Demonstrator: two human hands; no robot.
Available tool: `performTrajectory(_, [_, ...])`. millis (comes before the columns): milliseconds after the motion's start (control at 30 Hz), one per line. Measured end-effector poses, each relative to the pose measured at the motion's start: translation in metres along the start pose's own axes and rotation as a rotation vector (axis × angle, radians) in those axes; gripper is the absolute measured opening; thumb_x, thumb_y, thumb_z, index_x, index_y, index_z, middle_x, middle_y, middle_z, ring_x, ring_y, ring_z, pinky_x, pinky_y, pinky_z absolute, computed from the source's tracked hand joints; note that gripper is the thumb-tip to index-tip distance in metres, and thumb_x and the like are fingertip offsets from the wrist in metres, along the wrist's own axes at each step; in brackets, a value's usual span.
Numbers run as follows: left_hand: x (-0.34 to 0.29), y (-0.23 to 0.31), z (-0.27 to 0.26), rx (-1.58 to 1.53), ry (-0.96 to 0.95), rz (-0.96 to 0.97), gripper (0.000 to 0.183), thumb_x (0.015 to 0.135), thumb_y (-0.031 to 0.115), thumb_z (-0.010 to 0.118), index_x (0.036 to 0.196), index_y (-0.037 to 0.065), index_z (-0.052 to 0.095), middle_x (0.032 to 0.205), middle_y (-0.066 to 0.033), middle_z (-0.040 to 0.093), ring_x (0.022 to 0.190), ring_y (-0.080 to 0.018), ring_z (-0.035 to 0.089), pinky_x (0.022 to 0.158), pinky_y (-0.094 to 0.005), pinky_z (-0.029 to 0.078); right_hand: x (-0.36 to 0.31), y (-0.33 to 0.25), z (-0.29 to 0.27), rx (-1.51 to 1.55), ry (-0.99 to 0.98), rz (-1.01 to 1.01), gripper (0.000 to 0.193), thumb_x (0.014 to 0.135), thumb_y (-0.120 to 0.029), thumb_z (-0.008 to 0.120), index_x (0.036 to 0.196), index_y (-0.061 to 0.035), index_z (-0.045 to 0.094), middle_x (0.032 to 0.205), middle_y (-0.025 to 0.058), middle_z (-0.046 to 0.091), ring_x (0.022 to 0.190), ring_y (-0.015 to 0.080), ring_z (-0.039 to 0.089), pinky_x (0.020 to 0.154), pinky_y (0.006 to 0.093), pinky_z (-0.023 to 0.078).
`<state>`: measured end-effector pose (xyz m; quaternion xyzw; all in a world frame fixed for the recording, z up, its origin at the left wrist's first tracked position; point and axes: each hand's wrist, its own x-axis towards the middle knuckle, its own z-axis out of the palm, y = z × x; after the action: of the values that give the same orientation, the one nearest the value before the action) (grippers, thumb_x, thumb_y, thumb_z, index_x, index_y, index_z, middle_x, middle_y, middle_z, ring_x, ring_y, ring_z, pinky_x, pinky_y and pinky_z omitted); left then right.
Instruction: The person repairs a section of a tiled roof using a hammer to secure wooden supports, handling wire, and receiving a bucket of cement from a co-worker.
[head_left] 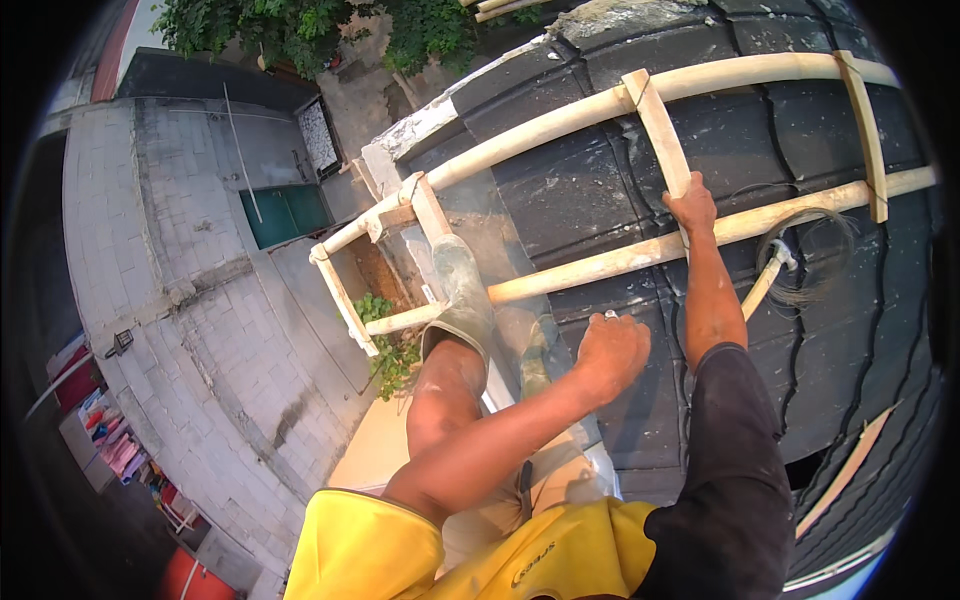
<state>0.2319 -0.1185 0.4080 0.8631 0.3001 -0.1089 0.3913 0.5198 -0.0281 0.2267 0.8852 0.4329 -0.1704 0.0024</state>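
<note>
"Head view: what's in the smeared boot [465,290] left of the left hand [612,355]?"

"One bare leg [445,390]. That hand is curled; whether around anything, I can't tell."

"The right hand [692,205]?"

"Clamped on the wooden ladder [657,130]: two round rails [600,265], four flat rungs [862,140]. Dark, ridged roofing [590,185] lies beneath it."

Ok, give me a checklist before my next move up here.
1. Right hand on flat pale wooden rung: ok, grip closed around it.
2. Left hand on pale wooden ladder with round rails: not ok, curled into a fist, apart.
3. Forward grey-green rubber boot planted on ladder: cannot tell, sole hidden.
4. Wooden-handled hammer clear of thin grey wire coil: not ok, overlapping in view.
5. Ladder secured to black tiled roof: cannot tell.
</note>
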Motion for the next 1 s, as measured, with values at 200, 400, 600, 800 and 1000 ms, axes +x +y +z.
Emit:
performTrajectory(200, [0.015, -0.012, -0.015, -0.07, 0.114, -0.096, 0.015, 0.085, 0.012, 0.059, 0.093, 0.003, 0.067, 0.089, -0.0135, 0.067, 0.083, -0.0293, 0.068, 0.074, -0.0427, 0.05, -0.003, -0.017, -0.001, -0.046, 0.011, 0.033, 0.06, 0.068, -0.038, 0.079, 0.114, -0.0093, 0.051, 0.103, 0.0238, 0.07, 0.098, 0.0436, 0.067, 0.084, 0.0517, 0.053])
performTrajectory(400, [0.027, -0.017, -0.032, -0.041, 0.13, -0.146, 0.015, 0.086, 0.014, 0.058, 0.09, 0.004, 0.067, 0.087, -0.0129, 0.067, 0.082, -0.0277, 0.068, 0.074, -0.0423, 0.049, 0.02, 0.027, 0.015, 0.228, 0.04, -0.144, 0.056, 0.066, -0.032, 0.086, 0.106, -0.0043, 0.057, 0.097, 0.0211, 0.071, 0.093, 0.0385, 0.07, 0.082, 0.0457, 0.054])
performTrajectory(600, [0.034, -0.023, -0.031, -0.06, 0.12, -0.211, 0.015, 0.088, 0.014, 0.056, 0.091, 0.004, 0.068, 0.089, -0.0132, 0.068, 0.085, -0.0277, 0.069, 0.075, -0.0419, 0.049, 0.006, 0.004, 0.007, 0.091, 0.033, -0.036, 0.057, 0.067, -0.035, 0.081, 0.108, -0.0079, 0.052, 0.097, 0.0233, 0.07, 0.094, 0.0444, 0.068, 0.082, 0.0513, 0.053])
performTrajectory(800, [0.038, -0.025, -0.043, -0.108, 0.111, -0.195, 0.018, 0.089, 0.016, 0.057, 0.096, 0.003, 0.066, 0.094, -0.016, 0.068, 0.087, -0.0303, 0.069, 0.078, -0.0426, 0.049, -0.011, -0.026, -0.003, -0.083, 0.035, 0.044, 0.056, 0.07, -0.039, 0.077, 0.109, -0.0108, 0.049, 0.094, 0.0219, 0.071, 0.09, 0.0436, 0.068, 0.08, 0.0525, 0.053])
performTrajectory(1000, [0.06, -0.025, -0.045, -0.08, 0.099, -0.085, 0.028, 0.087, 0.028, 0.067, 0.099, 0.002, 0.065, 0.096, -0.0164, 0.067, 0.087, -0.034, 0.069, 0.075, -0.0472, 0.052, -0.007, -0.014, -0.009, -0.066, 0.01, 0.084, 0.059, 0.07, -0.041, 0.079, 0.108, -0.0087, 0.048, 0.099, 0.0193, 0.07, 0.092, 0.0398, 0.068, 0.081, 0.0498, 0.054])
